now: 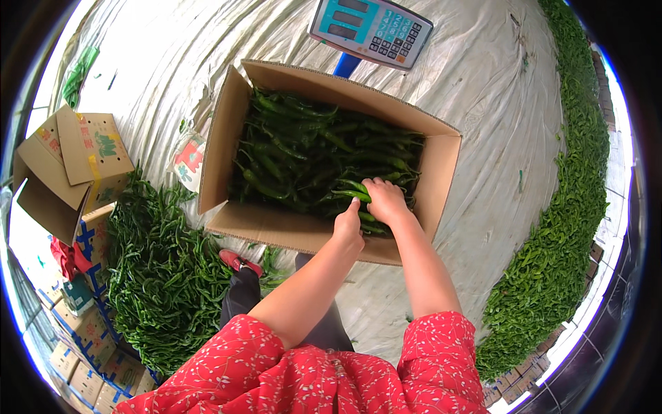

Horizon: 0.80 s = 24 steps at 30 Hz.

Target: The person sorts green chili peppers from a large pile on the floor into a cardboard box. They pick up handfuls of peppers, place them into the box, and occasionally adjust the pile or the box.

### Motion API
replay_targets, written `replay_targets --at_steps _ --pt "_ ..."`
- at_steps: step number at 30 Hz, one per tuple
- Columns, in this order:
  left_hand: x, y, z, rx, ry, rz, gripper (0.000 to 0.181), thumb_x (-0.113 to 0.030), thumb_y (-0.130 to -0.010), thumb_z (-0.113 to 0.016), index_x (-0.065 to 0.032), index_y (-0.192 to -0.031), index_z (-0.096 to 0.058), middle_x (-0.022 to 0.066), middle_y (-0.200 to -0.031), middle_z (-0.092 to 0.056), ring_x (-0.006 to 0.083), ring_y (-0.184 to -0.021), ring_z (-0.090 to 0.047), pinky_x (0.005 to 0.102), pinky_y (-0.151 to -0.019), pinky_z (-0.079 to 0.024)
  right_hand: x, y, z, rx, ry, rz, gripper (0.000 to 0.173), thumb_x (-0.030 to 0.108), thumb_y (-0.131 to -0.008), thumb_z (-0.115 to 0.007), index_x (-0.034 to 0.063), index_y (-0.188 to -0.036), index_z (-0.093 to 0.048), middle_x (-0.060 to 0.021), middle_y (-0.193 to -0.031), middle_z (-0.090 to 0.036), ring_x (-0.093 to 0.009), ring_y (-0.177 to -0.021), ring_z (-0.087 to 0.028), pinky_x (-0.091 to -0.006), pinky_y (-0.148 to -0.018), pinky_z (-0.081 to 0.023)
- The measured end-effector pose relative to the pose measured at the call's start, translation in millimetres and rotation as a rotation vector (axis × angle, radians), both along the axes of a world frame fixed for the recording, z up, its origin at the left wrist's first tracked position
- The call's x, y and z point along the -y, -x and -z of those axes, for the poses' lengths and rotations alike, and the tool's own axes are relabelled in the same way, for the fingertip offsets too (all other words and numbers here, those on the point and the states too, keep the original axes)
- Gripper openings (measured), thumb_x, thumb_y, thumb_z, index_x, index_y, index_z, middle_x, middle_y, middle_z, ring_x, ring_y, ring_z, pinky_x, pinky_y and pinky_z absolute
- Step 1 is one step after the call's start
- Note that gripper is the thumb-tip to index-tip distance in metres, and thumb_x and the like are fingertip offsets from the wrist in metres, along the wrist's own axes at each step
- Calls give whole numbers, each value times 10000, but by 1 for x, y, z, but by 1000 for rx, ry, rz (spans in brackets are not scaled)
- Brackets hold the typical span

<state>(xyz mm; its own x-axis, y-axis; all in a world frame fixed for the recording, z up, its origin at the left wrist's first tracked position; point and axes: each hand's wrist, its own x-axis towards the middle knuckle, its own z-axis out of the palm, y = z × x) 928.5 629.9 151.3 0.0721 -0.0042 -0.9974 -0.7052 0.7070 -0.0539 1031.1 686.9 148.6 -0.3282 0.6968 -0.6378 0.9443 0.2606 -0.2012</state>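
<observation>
An open cardboard box (446, 171) full of long green chili peppers (295, 139) stands before me, its flaps raised. Both of my hands reach into its near right part. My right hand (385, 199) is closed around a few green peppers (351, 192) lying on top of the others. Close beside it, my left hand (349, 225) has its thumb up against the tips of those same peppers. The fingers of the left hand are turned away, so its hold on them is partly hidden.
A digital scale's display head (371, 31) on a blue post rises behind the box. To the left lie a pepper heap (160, 274), an open printed carton (98, 147) and stacked cartons (85, 331). A long pepper bank (548, 269) curves along the right over pale sheeting (496, 129).
</observation>
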Motion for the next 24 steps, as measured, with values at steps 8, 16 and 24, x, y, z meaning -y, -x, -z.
replay_targets --at_steps 8,16,24 --pt "9 72 -76 43 -453 -54 557 -165 -955 -519 29 -1419 -279 188 -1414 -394 312 -1287 -430 381 -1053 -381 7 -32 -54 -214 -186 206 550 59 -727 -702 84 -1231 -483 -126 -1097 -542 -343 -1030 -529 -428 -880 -458" --pt "5 103 -101 64 -568 22 409 -117 -969 -450 42 -1344 -408 175 -1302 -510 255 -1161 -541 346 -981 -446 -5 -7 -59 -334 -165 314 552 115 -732 -723 76 -1229 -487 -125 -1092 -557 -328 -1024 -550 -415 -870 -473" --pt "15 115 -93 77 -580 64 350 -126 -967 -465 39 -1276 -474 149 -1220 -568 201 -1060 -587 318 -922 -478 8 -10 -30 -444 48 756 440 129 -755 -697 33 -1140 -507 -135 -969 -626 -291 -861 -625 -384 -776 -498"
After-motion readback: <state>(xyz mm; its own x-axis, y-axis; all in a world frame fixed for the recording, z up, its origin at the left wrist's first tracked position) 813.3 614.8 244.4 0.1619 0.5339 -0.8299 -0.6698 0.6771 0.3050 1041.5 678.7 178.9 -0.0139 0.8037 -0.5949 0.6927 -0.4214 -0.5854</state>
